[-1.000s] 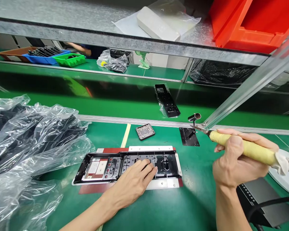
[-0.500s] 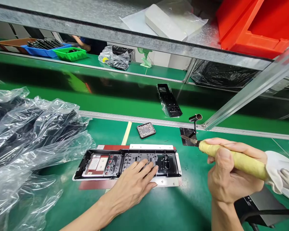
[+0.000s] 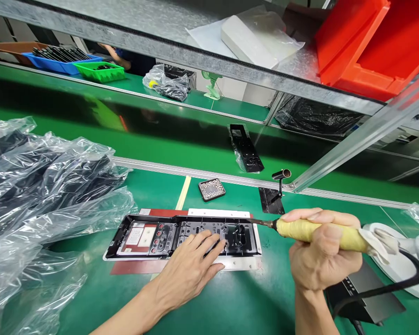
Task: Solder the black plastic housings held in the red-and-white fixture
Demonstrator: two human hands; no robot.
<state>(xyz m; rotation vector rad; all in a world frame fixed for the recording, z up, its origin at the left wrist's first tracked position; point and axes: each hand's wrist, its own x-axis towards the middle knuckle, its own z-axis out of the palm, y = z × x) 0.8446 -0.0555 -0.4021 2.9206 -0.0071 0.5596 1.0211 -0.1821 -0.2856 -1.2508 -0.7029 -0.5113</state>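
Note:
A long black plastic housing (image 3: 125, 237) lies in a red and white fixture (image 3: 136, 267) on the green bench. My left hand (image 3: 195, 265) rests over the middle of the housing, fingers spread and pressing on it. My right hand (image 3: 321, 251) is closed round the yellow-wrapped handle of a soldering iron (image 3: 300, 231). The iron's thin metal tip points left and reaches over the housing's upper right edge; whether it touches is unclear. Behind the housing sits a small black tray (image 3: 212, 190) of tiny metal parts.
Plastic-bagged black parts (image 3: 56, 186) cover the left side. A metal tube holder (image 3: 281, 174) stands at the back right. Another black panel (image 3: 246, 148) lies beyond the rail. A shelf with a red bin (image 3: 356, 51) hangs above. A cable loops at right, and a person's arm (image 3: 115, 56) shows far back.
My right hand has moved left and slightly down, bringing the iron's tip from beside the tube holder to the housing's right end. My left hand stays on the housing.

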